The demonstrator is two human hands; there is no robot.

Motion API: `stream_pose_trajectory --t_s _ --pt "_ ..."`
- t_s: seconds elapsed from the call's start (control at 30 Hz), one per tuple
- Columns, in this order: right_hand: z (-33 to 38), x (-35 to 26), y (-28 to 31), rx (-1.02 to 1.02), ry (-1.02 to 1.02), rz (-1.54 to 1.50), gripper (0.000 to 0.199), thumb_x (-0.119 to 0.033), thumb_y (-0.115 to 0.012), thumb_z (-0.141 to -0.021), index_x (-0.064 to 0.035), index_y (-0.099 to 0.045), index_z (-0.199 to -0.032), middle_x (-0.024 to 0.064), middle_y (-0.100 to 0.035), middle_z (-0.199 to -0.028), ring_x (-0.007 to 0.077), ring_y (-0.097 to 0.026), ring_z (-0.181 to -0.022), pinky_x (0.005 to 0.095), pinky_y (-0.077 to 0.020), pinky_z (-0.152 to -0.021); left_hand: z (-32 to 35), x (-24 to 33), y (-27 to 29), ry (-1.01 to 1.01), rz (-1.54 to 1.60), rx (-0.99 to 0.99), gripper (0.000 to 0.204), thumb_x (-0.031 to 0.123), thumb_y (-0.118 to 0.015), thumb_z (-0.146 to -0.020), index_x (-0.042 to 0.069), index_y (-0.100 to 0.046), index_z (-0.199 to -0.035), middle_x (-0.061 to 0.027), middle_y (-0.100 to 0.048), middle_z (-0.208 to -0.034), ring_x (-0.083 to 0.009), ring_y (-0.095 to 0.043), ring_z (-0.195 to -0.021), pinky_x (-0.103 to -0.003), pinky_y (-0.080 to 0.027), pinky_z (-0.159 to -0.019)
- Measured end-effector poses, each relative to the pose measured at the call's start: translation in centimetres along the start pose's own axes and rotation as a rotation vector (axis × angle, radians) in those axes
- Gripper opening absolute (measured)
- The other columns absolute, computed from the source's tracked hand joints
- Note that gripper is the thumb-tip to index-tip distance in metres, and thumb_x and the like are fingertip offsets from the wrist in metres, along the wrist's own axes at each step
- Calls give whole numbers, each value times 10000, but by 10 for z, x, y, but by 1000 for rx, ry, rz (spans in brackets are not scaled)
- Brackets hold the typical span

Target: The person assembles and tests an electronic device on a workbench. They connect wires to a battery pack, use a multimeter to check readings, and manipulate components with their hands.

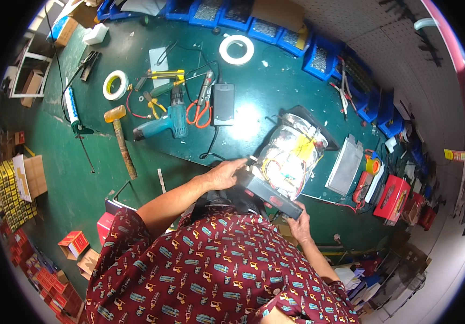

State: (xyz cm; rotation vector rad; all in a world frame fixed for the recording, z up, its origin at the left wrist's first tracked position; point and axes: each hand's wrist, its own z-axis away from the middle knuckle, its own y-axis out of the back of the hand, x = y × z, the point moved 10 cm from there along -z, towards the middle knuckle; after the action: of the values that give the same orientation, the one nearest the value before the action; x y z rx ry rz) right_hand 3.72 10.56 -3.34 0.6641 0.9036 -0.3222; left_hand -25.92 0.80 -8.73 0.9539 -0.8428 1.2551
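Observation:
A device with a black front panel (267, 195) and a bright, silvery body (292, 154) full of coloured wires rests near the bench's front edge, close to my body. Glare washes out much of its inside, so its exact kind cannot be made out. My left hand (224, 174) grips the panel's left end, fingers over the top corner. At the panel's right end, my right hand (299, 224) is closed around the lower corner. Red oval parts show on the panel's face. Behind the body stands a dark plate (314, 125).
On the green bench (162, 148) lie a teal cordless drill (174, 120), a black power adapter (223, 104), orange-handled scissors (199, 114), a mallet (119, 132) and tape rolls (236, 49). Blue bins (265, 31) line the back. A grey flat panel (344, 164) lies to the right.

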Motion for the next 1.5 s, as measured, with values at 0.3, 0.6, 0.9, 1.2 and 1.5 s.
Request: stream_pose_trajectory --t_s 0.3,0.6,0.9,1.2,1.5 --pt "-15 -72 60 29 -10 -213 491 -71 -740 -856 13 -559 -1305 65 -681 -1178 131 -605 -1066 319 -479 -982 -18 56 10 -23 431 -55 473 -37 -482 -905 -56 -544 -1373 -109 -665 -1229 -172 -609 -1165 -315 -478 -1022" --pt "-46 -105 119 261 175 -345 370 -119 -659 -968 38 -579 -1293 49 -672 -1159 102 -601 -1054 267 -474 -930 -42 124 42 -184 350 70 437 153 -554 -1010 -61 -527 -1390 -100 -649 -1282 -154 -590 -1164 -311 -447 -1039" --pt "-73 -114 152 471 273 -312 418 -303 -607 -1021 34 -616 -1269 43 -681 -1076 112 -588 -966 274 -476 -880 -67 161 49 -232 379 217 523 315 -583 -1043 -55 -519 -1406 -88 -674 -1210 -129 -621 -1059 -277 -498 -930" --pt "-87 -123 167 581 222 -209 480 -411 -549 -1035 27 -645 -1205 74 -702 -1031 151 -610 -953 306 -483 -874 -83 174 59 -166 356 318 515 315 -573 -1045 -59 -525 -1396 -80 -696 -1061 -118 -648 -879 -277 -550 -743" --pt "-106 -117 184 647 267 -222 537 -458 -524 -1040 56 -664 -1101 119 -680 -978 191 -592 -955 331 -457 -915 -85 185 53 -107 347 302 493 314 -614 -1022 -17 -552 -1382 -59 -699 -1125 -110 -669 -939 -277 -565 -760"
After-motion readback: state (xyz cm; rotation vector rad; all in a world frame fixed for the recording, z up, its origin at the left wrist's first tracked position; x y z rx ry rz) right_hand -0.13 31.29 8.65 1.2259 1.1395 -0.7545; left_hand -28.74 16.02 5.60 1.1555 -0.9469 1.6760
